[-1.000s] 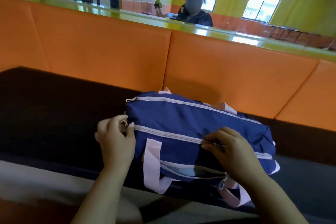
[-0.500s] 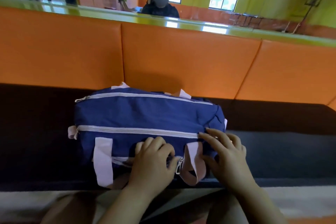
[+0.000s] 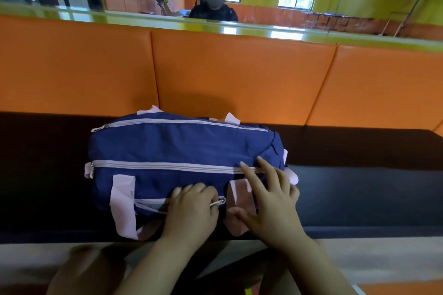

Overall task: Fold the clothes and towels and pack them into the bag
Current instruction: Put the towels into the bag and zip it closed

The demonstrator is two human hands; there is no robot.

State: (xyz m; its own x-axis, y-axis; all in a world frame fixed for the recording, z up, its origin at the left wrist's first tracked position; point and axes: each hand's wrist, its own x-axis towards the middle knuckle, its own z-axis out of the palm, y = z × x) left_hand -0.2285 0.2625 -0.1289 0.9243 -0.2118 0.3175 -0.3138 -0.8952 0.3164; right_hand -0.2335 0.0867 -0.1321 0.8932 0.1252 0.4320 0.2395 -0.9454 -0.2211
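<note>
Left hand (image 3: 191, 208) now further right along blue bag (image 3: 182, 143), right hand (image 3: 268, 199) more splayed.

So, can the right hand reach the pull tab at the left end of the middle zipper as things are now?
Probably yes. The right hand rests open on the bag, and nothing lies along the middle zipper up to the pull tab. The left hand sits lower, at the pocket zipper.
</note>
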